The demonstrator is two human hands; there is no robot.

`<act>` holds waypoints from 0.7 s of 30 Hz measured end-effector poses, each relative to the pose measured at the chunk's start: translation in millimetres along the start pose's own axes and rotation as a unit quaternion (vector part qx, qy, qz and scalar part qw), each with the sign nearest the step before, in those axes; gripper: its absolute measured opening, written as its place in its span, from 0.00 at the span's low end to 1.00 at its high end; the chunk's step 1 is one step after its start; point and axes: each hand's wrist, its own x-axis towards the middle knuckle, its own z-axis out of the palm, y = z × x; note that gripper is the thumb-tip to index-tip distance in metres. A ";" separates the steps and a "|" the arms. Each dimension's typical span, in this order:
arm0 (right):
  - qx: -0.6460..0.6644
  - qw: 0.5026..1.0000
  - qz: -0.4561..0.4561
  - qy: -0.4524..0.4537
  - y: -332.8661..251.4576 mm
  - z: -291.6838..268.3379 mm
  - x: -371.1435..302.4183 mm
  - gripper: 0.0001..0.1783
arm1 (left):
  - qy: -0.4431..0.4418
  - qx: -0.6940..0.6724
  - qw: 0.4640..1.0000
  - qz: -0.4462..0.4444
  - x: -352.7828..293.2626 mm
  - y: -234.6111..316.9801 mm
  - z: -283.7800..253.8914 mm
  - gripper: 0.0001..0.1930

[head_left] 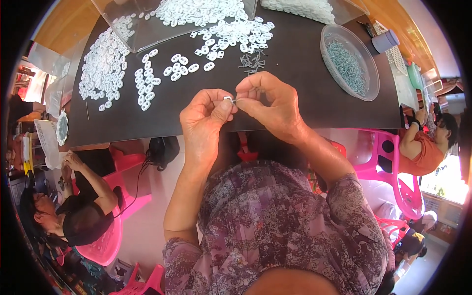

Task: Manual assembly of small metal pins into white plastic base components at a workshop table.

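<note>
Above the dark brown tabletop, the left hand is pinching a small white plastic piece between thumb and fingers; the right hand is closing its fingertips beside it on a tiny dark part, mostly hidden. This piece is apparently being worked on, not yet finished. Farther off, white two-holed ovals are lying in a loose column, slender dark-grey pins are resting in a small pile, and many white ovals are filling a clear plastic tray. Which are done, I am not telling for certain; plenty seem to be remaining.
</note>
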 end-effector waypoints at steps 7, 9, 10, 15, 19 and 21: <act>0.034 0.999 0.016 -0.006 2.6 4.6 -3.4 0.08 | 0.018 0.014 0.999 0.028 -3.8 -3.0 1.8 0.04; 0.029 1.000 0.012 -0.001 3.2 5.7 -3.9 0.08 | 0.015 0.004 1.000 0.019 -3.7 -1.0 1.1 0.03; 0.028 1.000 0.012 -0.002 3.3 6.2 -3.9 0.08 | 0.011 -0.005 1.000 0.009 -4.0 -0.1 0.9 0.02; 0.120 0.991 0.059 -0.014 0.4 5.6 -2.4 0.09 | 0.017 -0.011 1.000 0.008 -5.1 2.5 1.1 0.02; 0.195 0.975 0.105 -0.033 -3.7 4.1 -1.4 0.09 | 0.017 -0.046 0.999 -0.014 -6.1 2.6 -1.2 0.03; 0.216 0.969 0.116 -0.042 -3.0 4.0 -1.7 0.09 | 0.018 -0.051 0.998 -0.014 -6.8 2.1 -1.5 0.03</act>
